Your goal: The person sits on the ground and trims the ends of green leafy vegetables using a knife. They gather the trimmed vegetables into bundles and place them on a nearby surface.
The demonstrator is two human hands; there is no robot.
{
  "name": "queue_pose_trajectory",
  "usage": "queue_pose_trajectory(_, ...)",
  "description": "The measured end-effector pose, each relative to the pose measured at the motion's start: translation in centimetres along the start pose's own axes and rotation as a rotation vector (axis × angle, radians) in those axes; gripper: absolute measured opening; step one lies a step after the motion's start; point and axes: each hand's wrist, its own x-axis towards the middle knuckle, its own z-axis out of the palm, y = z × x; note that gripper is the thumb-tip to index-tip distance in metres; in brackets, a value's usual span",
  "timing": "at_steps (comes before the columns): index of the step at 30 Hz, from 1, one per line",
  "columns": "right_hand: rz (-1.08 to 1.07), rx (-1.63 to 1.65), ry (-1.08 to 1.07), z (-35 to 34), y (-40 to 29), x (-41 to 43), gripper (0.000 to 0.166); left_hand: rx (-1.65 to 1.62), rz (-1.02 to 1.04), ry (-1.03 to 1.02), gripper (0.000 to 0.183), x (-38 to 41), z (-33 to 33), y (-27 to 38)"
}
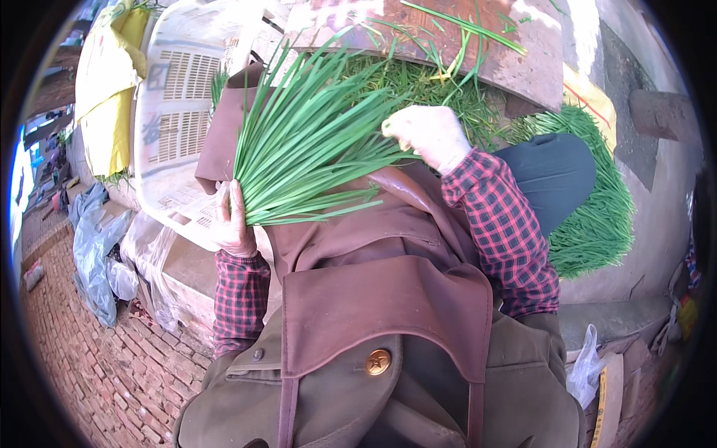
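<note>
My left hand [234, 224] grips the base end of a fanned bunch of long green leafy stalks, perhaps Chinese chives [313, 134], above the brown apron [358, 241] on my lap. The leaf tips spread up and to the right. My right hand [428, 134] is at the right side of the fan, near its leaf tips, with the fingers curled; whether it pinches a leaf cannot be made out. Beyond my right knee lies a large pile of the same green leaves [594, 207]. Loose trimmings [425, 84] lie beyond my right hand.
A white plastic crate [147, 145] stands at the left, beside a yellow woven sack [106, 95]. A wooden board [504, 67] with scattered leaves is at the top. Plastic bags [98, 252] rest at the left above brick paving [101, 364]. A wooden post [664, 115] juts in at the right.
</note>
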Motion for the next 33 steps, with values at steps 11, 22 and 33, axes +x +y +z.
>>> queue_pose_trajectory(11, 0.329, 0.078, 0.172, -2.1, 0.8, 1.8, 0.027, 0.077, 0.218, -0.121, 0.050, 1.3, -1.4, -2.9)
queue_pose_trajectory(22, -0.256, -0.397, 0.089, 0.0, -0.7, 3.9, 0.020, 0.116, 0.215, -0.118, 0.048, 0.9, -1.1, -3.2)
queue_pose_trajectory(33, 0.211, 0.051, -0.218, 3.7, -4.3, 7.2, 0.028, 0.102, 0.235, -0.101, 0.049, 1.3, -1.2, -3.2)
